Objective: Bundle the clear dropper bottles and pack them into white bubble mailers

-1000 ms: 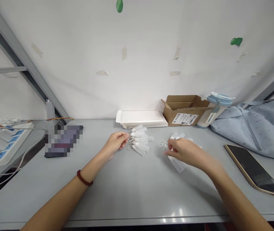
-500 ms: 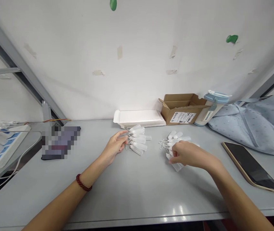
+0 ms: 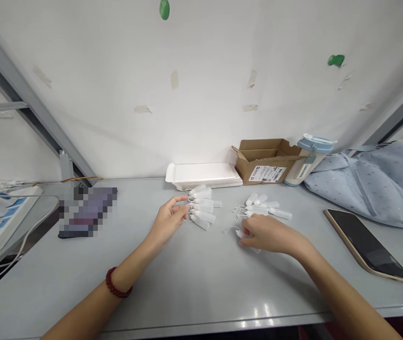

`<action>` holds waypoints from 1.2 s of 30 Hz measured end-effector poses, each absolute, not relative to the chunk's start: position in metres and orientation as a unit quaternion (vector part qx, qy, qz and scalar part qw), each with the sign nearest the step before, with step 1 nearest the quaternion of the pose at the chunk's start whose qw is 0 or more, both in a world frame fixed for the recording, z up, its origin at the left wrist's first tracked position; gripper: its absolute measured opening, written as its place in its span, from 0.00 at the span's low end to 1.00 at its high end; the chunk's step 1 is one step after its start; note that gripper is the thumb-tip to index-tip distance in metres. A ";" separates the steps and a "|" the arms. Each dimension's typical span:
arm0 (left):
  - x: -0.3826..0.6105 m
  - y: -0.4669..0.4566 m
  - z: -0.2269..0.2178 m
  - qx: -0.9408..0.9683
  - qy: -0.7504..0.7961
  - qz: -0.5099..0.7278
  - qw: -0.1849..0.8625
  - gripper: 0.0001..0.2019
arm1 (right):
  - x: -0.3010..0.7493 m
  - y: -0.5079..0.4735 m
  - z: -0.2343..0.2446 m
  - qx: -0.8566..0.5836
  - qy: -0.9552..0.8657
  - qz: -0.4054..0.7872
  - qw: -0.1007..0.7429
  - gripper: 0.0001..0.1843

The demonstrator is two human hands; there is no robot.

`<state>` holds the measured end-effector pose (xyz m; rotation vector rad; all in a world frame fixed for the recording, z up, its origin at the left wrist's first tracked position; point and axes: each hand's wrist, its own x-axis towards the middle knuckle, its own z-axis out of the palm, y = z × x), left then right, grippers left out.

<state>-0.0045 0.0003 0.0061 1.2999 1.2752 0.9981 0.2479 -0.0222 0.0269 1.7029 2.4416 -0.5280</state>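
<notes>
The left hand (image 3: 167, 218) has thumb and index finger slightly parted at the cord loops (image 3: 190, 198) of one bunch of translucent tubes (image 3: 203, 207), in front and left of the cardboard box (image 3: 244, 168), though whether it grips them cannot be told. The right hand (image 3: 270, 232), fingers curled nearly closed, holds a single tube (image 3: 239, 233) in front of the box, beside a second bunch (image 3: 280, 214). On the counter (image 3: 194, 283), flat white packets (image 3: 206, 174) lie just left of the box, a blue-lidded cup (image 3: 309, 160) stands just right, a bag (image 3: 357, 193) beyond it.
</notes>
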 end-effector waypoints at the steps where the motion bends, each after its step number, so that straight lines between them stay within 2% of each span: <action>1: -0.003 -0.002 0.008 0.550 0.525 0.408 0.505 0.18 | 0.247 -0.022 0.026 0.561 0.808 -0.174 0.042 0.09; 7: 0.000 -0.011 0.010 0.622 0.488 0.335 0.513 0.15 | 0.239 -0.024 0.032 0.523 0.821 -0.210 -0.092 0.14; 11: 0.001 -0.012 0.008 0.639 0.475 0.310 0.521 0.17 | 0.229 -0.026 0.037 0.487 0.818 -0.272 -0.142 0.15; 18: 0.001 -0.015 0.009 0.652 0.435 0.303 0.542 0.18 | 0.216 -0.031 0.031 0.419 0.817 -0.370 -0.143 0.15; 36: 0.007 -0.024 0.019 0.675 0.384 0.279 0.565 0.11 | 0.210 -0.033 0.027 0.390 0.797 -0.432 -0.160 0.12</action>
